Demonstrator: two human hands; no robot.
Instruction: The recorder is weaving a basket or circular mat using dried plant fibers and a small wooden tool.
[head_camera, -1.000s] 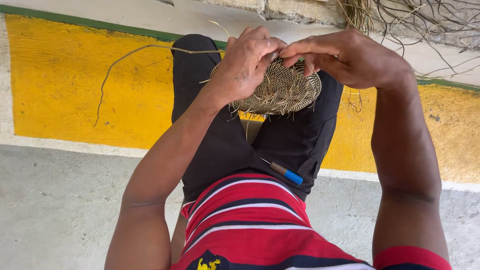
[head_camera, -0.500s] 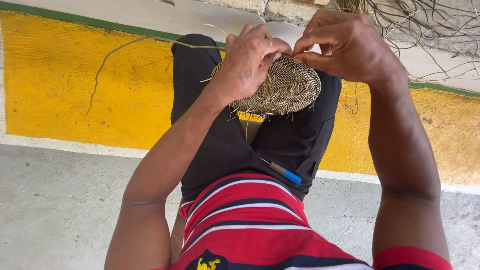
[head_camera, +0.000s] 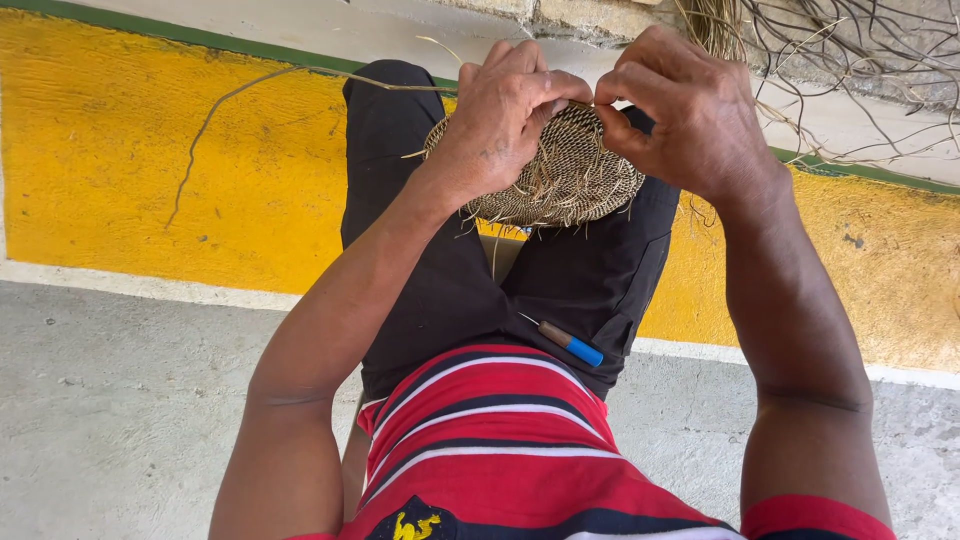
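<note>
While I sit with my knees up, the head view shows my left hand (head_camera: 505, 120) clenched over the near-left rim of a small round woven basket piece (head_camera: 570, 175), fingers curled across its top edge and thumb pressed against the weave. My right hand (head_camera: 690, 115) is just beside it, pinching at the upper rim where my thumb and forefinger meet the left hand's fingertips, so both hands grasp the same piece. The woven piece rests tilted on my lap over my black shorts (head_camera: 440, 280), with loose fibre ends sticking out of its lower edge. A long thin strand (head_camera: 250, 90) trails from it to the left across the yellow painted floor (head_camera: 110, 150). Lower on my right thigh lies a small tool with a blue handle (head_camera: 572, 343), apart from both hands. A tangle of dry fibres (head_camera: 850, 60) lies at the top right, near my right hand.
</note>
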